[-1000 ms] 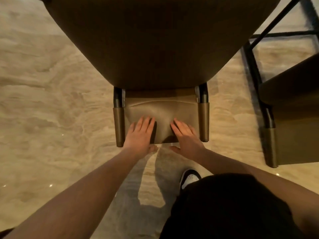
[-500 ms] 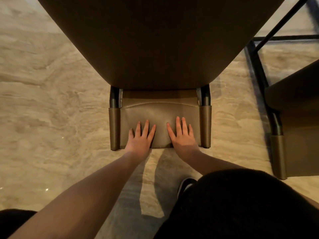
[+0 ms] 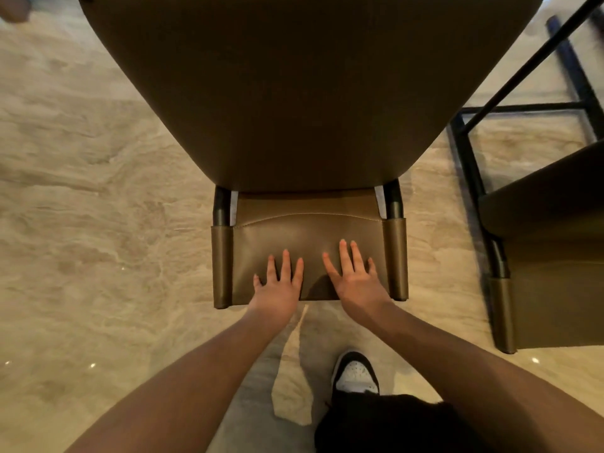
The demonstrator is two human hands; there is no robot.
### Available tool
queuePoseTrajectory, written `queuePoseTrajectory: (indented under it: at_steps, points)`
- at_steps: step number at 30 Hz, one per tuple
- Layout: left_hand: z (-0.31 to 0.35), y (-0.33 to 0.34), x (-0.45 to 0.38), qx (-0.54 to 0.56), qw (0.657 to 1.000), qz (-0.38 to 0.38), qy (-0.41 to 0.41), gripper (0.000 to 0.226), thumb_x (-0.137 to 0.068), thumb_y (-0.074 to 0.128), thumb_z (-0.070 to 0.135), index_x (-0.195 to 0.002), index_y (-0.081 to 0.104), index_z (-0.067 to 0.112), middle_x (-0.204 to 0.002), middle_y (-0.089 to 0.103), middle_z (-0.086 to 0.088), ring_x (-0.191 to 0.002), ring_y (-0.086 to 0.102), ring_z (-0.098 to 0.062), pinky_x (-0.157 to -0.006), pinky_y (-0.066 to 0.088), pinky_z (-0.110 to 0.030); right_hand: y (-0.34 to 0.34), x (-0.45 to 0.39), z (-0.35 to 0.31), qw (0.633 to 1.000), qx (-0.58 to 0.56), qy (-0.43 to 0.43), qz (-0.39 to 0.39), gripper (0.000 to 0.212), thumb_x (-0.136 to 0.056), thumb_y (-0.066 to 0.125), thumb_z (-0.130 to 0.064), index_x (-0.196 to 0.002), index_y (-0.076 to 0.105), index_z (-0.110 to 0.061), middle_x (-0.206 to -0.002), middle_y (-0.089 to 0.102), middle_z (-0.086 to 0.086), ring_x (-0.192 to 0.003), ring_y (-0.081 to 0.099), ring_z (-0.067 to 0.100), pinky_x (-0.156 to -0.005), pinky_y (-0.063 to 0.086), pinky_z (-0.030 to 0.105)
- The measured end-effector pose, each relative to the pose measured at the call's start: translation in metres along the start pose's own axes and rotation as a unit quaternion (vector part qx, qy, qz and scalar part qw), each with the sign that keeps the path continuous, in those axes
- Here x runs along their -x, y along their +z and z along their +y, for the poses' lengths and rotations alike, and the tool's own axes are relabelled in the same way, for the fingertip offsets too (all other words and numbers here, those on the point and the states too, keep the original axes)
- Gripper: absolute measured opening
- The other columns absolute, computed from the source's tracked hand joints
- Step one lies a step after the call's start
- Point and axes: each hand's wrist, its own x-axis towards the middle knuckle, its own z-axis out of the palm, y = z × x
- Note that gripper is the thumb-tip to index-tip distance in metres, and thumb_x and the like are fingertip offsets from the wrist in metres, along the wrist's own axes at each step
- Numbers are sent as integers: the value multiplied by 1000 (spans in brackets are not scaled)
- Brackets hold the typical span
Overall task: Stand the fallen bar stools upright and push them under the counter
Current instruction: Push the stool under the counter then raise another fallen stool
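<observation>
Bar stool [image 3: 310, 93] stands upright directly ahead of both hands, its brown seat filling the upper view and its low leather backrest [image 3: 307, 253] nearest the person. Left hand [image 3: 277, 289] and right hand [image 3: 354, 282] lie flat on that backrest, side by side, fingers spread and grasping nothing. A second stool [image 3: 552, 243] stands to the right of the right hand, on the marble floor [image 3: 98, 223]. Below the right forearm, a black-and-white shoe [image 3: 355, 371] shows.

Olive-brown stool [image 3: 307, 93]; beige veined floor [image 3: 98, 207]; black-white shoe [image 3: 356, 372].
</observation>
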Motion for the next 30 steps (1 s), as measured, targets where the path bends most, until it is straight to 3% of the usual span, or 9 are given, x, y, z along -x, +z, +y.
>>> queuePoseTrajectory:
  at_steps: [8,13,19,24,30]
  points:
    - [5,-127,94,76,997,-30,16,79,-101,45,11,-155,-12,20,-161,-21,-13,-146,-15,-43,-114,14,-66,-142,85,22,1000,1,-10,-11,75,-101,40,-17,-153,-15,-20,-158,-19,24,-145,-16,41,-115,14,61]
    - [5,-222,142,77,994,-72,7,79,-101,45,16,-154,-12,22,-162,-18,-14,-147,-12,-41,-114,11,-65,-253,129,41,999,2,-10,-40,74,-101,42,-15,-154,-9,-23,-161,-11,19,-148,-7,36,-114,23,56]
    - [-4,-351,199,25,997,-74,-10,86,-96,48,4,-155,-11,23,-163,-7,-14,-148,4,-40,-115,24,-58,-384,160,63,999,-3,-21,-48,71,-100,42,-12,-155,0,-25,-163,2,15,-149,6,32,-110,34,50]
    - [-21,-448,240,-9,999,-35,-12,89,-92,49,-6,-156,-5,22,-163,7,-16,-145,19,-40,-110,36,-49,-484,170,74,999,-18,-15,-41,80,-94,47,2,-156,4,-26,-163,6,11,-149,9,30,-110,35,48]
    - [-44,-554,257,-30,999,-9,-7,85,-91,50,-4,-156,6,26,-158,26,-15,-131,45,-37,-96,48,-45,-578,164,89,1000,-6,-5,8,74,-95,51,-4,-154,13,-28,-159,24,11,-144,28,30,-106,40,44]
